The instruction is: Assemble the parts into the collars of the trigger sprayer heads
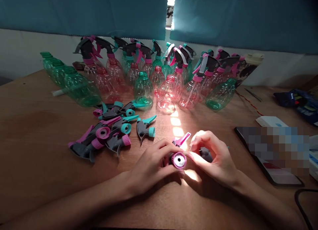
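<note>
My left hand (pixel 155 162) is closed around a pink and grey trigger spray head (pixel 179 160). Its pink collar faces me, showing a white disc with a dark hole in the middle, and its pink trigger points up and away. Beside the collar, my right hand (pixel 216 157) has its fingers curled, thumb and fingertips close together by the spray head; whatever they pinch, if anything, is too small to make out. Behind the right hand's palm lies a grey spray head (pixel 206 154), mostly hidden. To the left sits a pile of grey spray heads (pixel 109 130) with pink and teal collars.
Several pink and green clear bottles stand at the back, some capped with spray heads, others uncapped like the green bottle (pixel 143 92). A phone (pixel 268 157) lies at right, near a white box (pixel 272 121) and a dark blue packet (pixel 298 102). A black cable (pixel 299 203) curves at lower right.
</note>
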